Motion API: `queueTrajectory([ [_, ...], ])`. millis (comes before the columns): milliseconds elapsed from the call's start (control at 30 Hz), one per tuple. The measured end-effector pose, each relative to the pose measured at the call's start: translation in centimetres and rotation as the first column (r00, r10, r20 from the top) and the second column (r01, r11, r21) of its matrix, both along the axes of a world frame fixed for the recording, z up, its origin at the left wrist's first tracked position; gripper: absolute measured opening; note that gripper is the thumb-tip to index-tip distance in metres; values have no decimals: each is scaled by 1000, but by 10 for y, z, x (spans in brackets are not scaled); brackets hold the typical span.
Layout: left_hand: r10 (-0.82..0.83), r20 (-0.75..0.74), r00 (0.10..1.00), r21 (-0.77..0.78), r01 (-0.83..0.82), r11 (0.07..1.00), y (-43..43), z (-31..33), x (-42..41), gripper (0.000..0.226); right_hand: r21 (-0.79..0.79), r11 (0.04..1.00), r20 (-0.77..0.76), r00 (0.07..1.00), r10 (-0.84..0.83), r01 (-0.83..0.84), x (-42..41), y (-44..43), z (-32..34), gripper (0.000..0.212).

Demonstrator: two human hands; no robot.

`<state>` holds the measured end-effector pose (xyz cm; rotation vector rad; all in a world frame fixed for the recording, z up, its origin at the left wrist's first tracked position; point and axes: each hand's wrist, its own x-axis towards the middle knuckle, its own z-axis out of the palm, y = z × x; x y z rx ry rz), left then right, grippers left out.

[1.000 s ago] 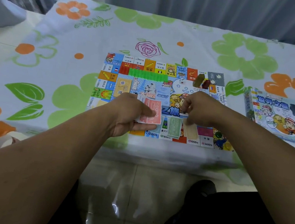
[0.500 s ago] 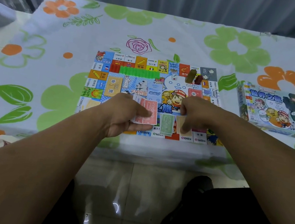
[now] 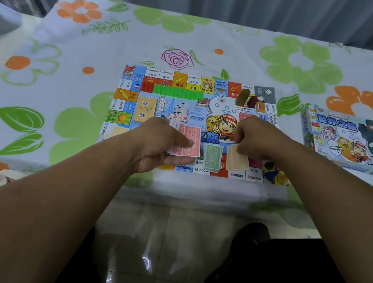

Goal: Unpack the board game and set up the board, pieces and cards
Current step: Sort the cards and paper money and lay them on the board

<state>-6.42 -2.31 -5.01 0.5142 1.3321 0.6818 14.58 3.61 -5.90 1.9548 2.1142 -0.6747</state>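
The colourful game board [image 3: 130, 87] lies flat on the flowered tablecloth. My left hand [image 3: 157, 146] grips a stack of red play-money notes [image 3: 189, 141] over the board's near edge. To its right on the board lie a green note pile [image 3: 212, 156] and a beige note pile [image 3: 236, 161]. My right hand [image 3: 257, 138] hovers with curled fingers over the beige pile; what its fingertips pinch is hidden. A yellow card deck [image 3: 145, 109] and a light blue card deck [image 3: 197, 116] rest on the board. A row of green houses [image 3: 176, 91], a white die [image 3: 221, 98] and brown and red pieces [image 3: 247, 98] stand near the far edge.
The game box [image 3: 348, 141] lies on the table to the right of the board. The table's near edge [image 3: 196, 192] runs just below the board, with tiled floor and my dark-clothed leg [image 3: 280, 280] beneath. A grey curtain hangs behind the table.
My right hand has moved slightly back from the beige pile toward the board's middle. My left hand keeps its hold on the red notes. The view shifted a little.
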Motion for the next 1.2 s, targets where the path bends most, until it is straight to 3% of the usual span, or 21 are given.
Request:
queueTrajectory([
  [267,42,5,999,14,-42,999,-8,3,-20,32,-122,983,-364,914,-176,140,-12,-2,44,11],
  [467,95,8,995,21,-96,995,-17,3,-44,37,-224,958,-517,812,-272,178,-52,-2,48,14],
  [733,192,13,981,56,-192,980,-27,12,-83,36,-280,952,-625,729,-280,125,-119,-2,37,19],
  [867,349,-15,937,81,-347,934,-27,18,-108,20,-248,962,-658,709,-253,112,-147,-5,26,17],
  [1000,473,-62,879,109,-465,879,-24,17,-131,20,-235,966,-678,695,-242,107,-172,-8,15,17],
  [1200,485,-132,865,109,-473,874,-27,8,-144,21,-198,973,-679,699,-222,117,-207,-13,0,21],
])
